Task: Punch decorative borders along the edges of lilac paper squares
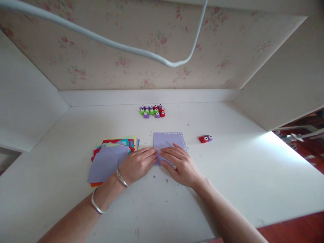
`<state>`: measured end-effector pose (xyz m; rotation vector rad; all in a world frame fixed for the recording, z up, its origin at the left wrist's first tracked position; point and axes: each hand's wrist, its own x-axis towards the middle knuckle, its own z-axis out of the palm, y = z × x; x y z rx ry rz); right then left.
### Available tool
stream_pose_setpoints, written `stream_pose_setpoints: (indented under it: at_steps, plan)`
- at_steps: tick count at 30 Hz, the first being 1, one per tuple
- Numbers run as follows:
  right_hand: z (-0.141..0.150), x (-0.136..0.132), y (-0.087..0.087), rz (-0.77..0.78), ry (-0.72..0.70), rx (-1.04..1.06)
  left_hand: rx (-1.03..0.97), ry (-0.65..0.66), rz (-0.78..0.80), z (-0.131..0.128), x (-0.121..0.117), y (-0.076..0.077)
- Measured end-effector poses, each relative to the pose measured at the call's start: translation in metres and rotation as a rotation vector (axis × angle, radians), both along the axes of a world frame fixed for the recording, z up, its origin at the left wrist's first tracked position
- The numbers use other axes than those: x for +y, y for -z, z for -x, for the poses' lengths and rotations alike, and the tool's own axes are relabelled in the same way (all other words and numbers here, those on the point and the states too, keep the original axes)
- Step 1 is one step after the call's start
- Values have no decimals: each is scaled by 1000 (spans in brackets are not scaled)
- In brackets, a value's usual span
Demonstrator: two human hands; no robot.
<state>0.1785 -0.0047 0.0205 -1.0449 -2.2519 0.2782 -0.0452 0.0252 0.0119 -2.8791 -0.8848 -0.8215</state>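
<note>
Purple sheet (168, 139) could skid or crease if my right hand (184, 167), fingers slightly spread, pushes sideways; left hand (139, 164) is bunched beside those fingertips, can't tell if pinching.

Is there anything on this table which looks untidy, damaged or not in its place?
Only slight untidiness: the coloured paper pile is unevenly fanned, and a purple scrap lies loose nearer the camera than the purple sheet. White marks along its edges look evenly spaced, so probably deliberate.
</note>
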Motion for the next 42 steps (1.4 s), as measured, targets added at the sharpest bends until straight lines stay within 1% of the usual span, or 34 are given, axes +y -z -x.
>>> stream_pose_setpoints:
  at_steps: [5, 9, 15, 21, 26, 31, 33, 38, 40, 42]
  plan:
    - [25, 2, -2, 13, 18, 40, 23, 12, 16, 0, 0, 3]
    - [38, 6, -1, 68, -6, 38, 1, -3, 68, 1, 4, 4]
    - [39, 6, -1, 114, -5, 54, 57, -23, 179, 2, 6, 2]
    - [38, 6, 0, 123, 3, 65, 68, -50, 183, 1, 6, 4]
    - [33, 4, 1, 134, 20, 79, 51, -40, 178, 1, 7, 5]
    - [26, 1, -1, 117, 92, 92, 30, -41, 146, 1, 6, 7]
    - [17, 4, -2, 105, 153, 104, 17, -47, 134, 0, 6, 7]
    - [-13, 14, 0, 114, 435, 202, 9, -40, 116, -2, 5, 7]
    - [-22, 17, 5, 134, 457, 184, 2, -37, 117, -1, 5, 7]
    - [-26, 19, 12, 157, 428, 123, -9, -18, 115, 0, 4, 9]
